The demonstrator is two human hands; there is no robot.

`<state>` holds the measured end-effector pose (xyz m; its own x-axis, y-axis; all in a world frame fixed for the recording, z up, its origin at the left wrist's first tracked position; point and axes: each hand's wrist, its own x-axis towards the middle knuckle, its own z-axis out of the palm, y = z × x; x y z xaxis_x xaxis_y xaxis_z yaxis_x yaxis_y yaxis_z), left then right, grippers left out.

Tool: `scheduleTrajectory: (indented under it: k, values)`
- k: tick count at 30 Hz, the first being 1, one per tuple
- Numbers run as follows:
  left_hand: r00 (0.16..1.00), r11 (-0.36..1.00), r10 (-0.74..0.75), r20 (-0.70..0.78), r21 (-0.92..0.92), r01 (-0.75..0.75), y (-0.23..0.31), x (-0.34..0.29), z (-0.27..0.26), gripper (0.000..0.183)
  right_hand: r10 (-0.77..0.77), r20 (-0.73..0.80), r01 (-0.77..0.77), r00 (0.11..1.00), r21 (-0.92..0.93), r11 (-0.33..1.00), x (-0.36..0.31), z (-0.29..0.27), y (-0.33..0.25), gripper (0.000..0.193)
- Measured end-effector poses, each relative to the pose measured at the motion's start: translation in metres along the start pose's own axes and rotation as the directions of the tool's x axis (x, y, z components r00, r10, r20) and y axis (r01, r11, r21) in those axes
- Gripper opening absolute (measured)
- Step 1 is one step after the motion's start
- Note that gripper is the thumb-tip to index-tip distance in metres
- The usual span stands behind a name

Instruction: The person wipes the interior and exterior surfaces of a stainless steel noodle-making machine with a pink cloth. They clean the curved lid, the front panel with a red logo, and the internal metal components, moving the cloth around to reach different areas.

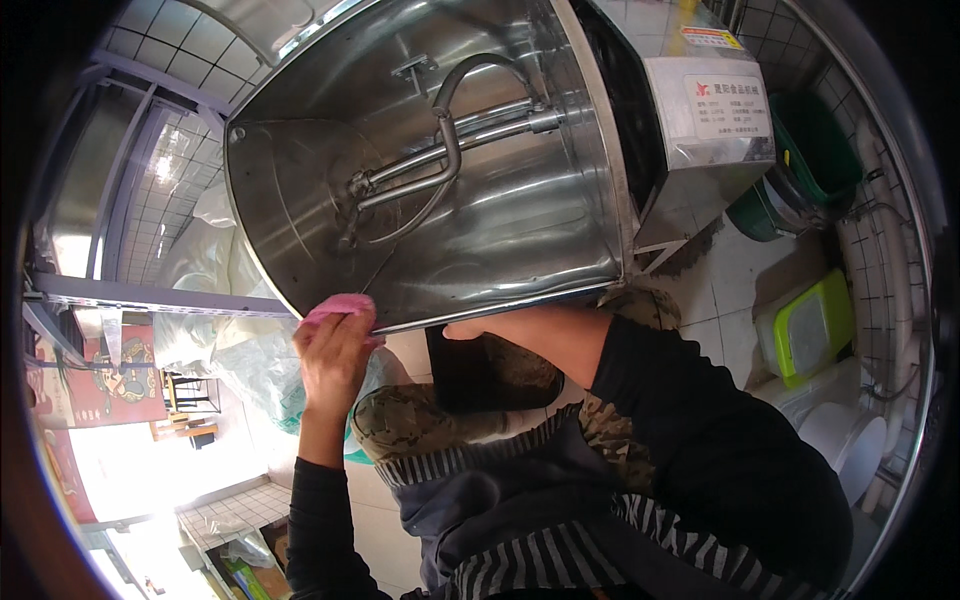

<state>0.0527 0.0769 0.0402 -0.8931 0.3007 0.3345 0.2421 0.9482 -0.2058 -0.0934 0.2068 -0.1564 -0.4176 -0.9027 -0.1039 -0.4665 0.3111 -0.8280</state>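
A large stainless steel mixing tub (540,215), with a curved steel agitator (452,150) inside, fills the upper middle of the head view. My left hand (335,360) is closed around a pink cloth (345,305), pressed against the rim at the tub's near left corner. My right hand (475,326) reaches in from the right, low against the outside of the tub's near edge. Its thumb side shows, while the rim hides its other fingers, so I cannot tell what they hold.
A steel machine housing (705,110) adjoins the tub's right side. Green bins (820,160) and a lime-edged container (815,325) stand farther right. Clear plastic bags (235,365) and a lilac metal frame (170,297) lie left. A dark box-like thing (490,385) sits between my knees.
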Motion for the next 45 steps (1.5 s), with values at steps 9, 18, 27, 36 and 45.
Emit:
scheduleTrajectory:
  k: [9, 18, 27, 36, 45]
  values:
    - [0.986, 0.904, 0.141, -0.094, -0.394, -0.167, 0.11, 0.089, 0.05, 0.041, -0.048, 0.026, 0.048, 0.999, -0.018, 0.999, -0.01, -0.001, 0.001, 0.076]
    - [0.991, 0.804, 0.085, -0.102, -0.58, -0.129, 0.153, 0.12, 0.034, 0.042, -0.029, 0.116, 0.04, 0.993, -0.087, 0.995, -0.04, -0.003, 0.033, 0.078]
    - [0.967, 0.824, -0.129, -0.22, -0.566, -0.018, 0.098, 0.058, 0.006, 0.024, -0.113, 0.309, 0.164, 0.944, -0.144, 0.976, -0.042, -0.01, -0.026, 0.075]
    - [0.944, 0.92, -0.289, -0.161, -0.318, 0.228, 0.046, 0.046, 0.033, 0.013, -0.758, 0.651, 0.054, 0.043, 0.756, 0.652, -0.104, -0.071, -0.188, 0.065]
    - [0.898, 0.949, -0.263, -0.351, -0.264, 0.174, 0.048, 0.048, 0.055, 0.01, -0.991, -0.088, -0.038, -0.099, 0.996, -0.084, -0.146, -0.125, -0.238, 0.092]
